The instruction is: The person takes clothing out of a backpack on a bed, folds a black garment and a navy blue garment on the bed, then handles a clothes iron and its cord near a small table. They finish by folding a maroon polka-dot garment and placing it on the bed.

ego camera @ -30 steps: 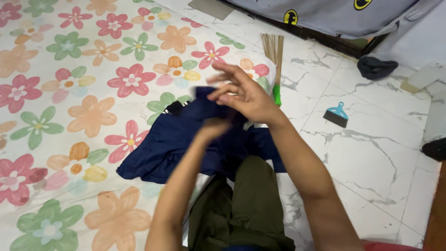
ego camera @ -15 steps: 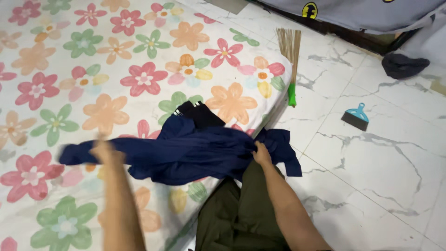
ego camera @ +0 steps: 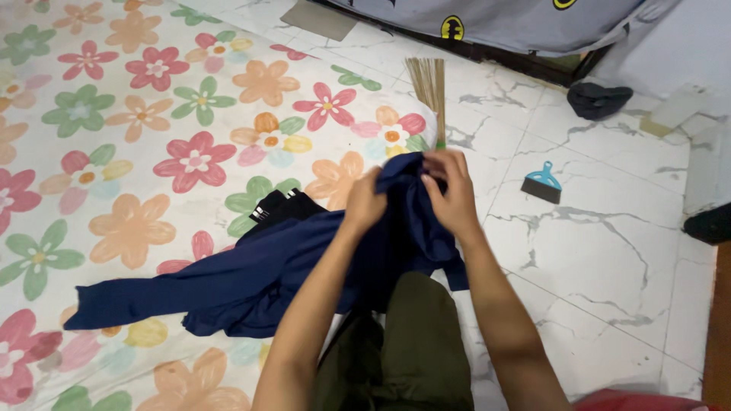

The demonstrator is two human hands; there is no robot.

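Both forearms are stretched forward from the bottom edge of the view, converging above the knee clad in olive-green trousers (ego camera: 415,342). The left hand (ego camera: 364,204) is closed on a raised fold of the dark navy-blue cloth garment (ego camera: 251,281), with its fingers curled over the fabric and the wrist bent slightly downward. The right hand (ego camera: 451,190) is set just beside it, and its fingers are pinched together on the same bunched upper edge of the garment; the two hands are nearly touching. The gathered part of the garment is lifted off the surface between the hands, while the rest is draped down over the knee and spread leftward, one long sleeve being laid flat across the flower-patterned mattress sheet (ego camera: 137,137). A small black fabric piece with white stripes (ego camera: 278,207) is seen lying on the sheet, touching the garment's upper edge.

One navy garment, one black piece and one mattress are counted. On the white marble-patterned floor tiles (ego camera: 594,266) one straw broom with a green band (ego camera: 430,87), one small teal-handled brush (ego camera: 542,183) and one dark crumpled cloth (ego camera: 599,100) are seen, well apart from the hands.
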